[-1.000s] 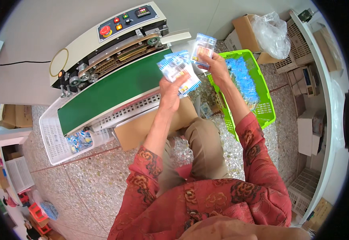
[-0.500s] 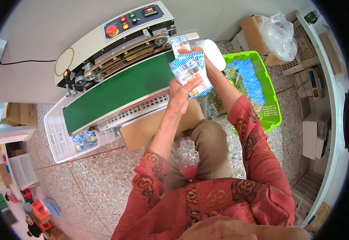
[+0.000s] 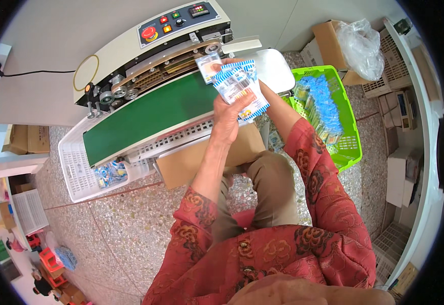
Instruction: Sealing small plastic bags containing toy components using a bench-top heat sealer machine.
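My left hand (image 3: 227,118) is closed on a small fan of blue-and-white printed plastic packets (image 3: 243,92), thumb across their front. Behind that fan is my right hand (image 3: 229,61), partly hidden, its fingers pinching a single packet (image 3: 207,68). This packet hangs over the right end of the green conveyor belt (image 3: 150,119), close to the sealing machine's rollers (image 3: 212,48). Along the back of the belt runs the band sealing machine (image 3: 153,66), with a red stop button and lit buttons on its panel.
A lime green basket (image 3: 353,145) of packets stands at the right, near a carton (image 3: 329,46) with a clear plastic bag (image 3: 360,48). At the left a white crate (image 3: 74,175) holds packets below the belt. A brown cardboard piece (image 3: 186,170) lies by my knees.
My right hand has moved left with its single packet, from beside the machine's end to over the belt. My left hand keeps its packets. The view has shifted slightly.
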A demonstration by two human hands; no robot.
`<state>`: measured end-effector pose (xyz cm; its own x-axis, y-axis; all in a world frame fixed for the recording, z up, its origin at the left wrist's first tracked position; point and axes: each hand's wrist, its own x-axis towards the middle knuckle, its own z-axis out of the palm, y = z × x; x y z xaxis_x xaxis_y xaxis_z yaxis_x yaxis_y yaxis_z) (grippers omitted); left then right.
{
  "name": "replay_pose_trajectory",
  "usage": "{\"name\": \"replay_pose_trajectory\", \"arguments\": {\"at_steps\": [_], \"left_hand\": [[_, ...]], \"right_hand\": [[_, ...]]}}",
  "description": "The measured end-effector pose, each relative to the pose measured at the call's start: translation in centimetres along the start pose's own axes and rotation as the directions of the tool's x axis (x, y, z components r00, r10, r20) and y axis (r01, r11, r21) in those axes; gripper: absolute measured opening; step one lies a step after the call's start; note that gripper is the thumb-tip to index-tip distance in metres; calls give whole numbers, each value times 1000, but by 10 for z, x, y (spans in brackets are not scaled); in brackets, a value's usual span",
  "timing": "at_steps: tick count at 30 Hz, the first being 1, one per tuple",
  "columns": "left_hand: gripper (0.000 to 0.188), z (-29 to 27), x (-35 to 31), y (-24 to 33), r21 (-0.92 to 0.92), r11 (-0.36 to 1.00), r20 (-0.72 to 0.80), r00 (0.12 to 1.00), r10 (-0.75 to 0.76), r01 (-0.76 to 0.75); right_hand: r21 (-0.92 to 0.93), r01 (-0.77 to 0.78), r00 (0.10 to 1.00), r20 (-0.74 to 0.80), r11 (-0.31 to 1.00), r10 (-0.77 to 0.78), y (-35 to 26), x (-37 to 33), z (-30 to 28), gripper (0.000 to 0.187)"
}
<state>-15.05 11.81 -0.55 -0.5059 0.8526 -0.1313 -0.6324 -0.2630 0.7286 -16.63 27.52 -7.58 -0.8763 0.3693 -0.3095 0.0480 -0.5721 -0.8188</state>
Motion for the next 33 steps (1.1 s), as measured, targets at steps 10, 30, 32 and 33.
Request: {"name": "replay_pose_trajectory", "arguments": {"at_steps": [10,30,32,33], "left_hand": [[32,-14,10,1,22,995,-213,972,102,-99],[39,-8,11,-6,104,994,-196,979,50,-30],[39,-9,11,-6,92,994,-223,972,73,-54],[39,-11,11,-6,81,994,-250,964,93,-75]], "right_hand": [[-370,367,868,-193,854,-457,-40,-116,21,22],[-100,114,973,-190,988,-132,-27,-135,6,17],[-68,93,972,-209,993,-106,-23,-124,-4,18],[-33,72,970,-228,997,-78,-21,-116,-10,20]]}}
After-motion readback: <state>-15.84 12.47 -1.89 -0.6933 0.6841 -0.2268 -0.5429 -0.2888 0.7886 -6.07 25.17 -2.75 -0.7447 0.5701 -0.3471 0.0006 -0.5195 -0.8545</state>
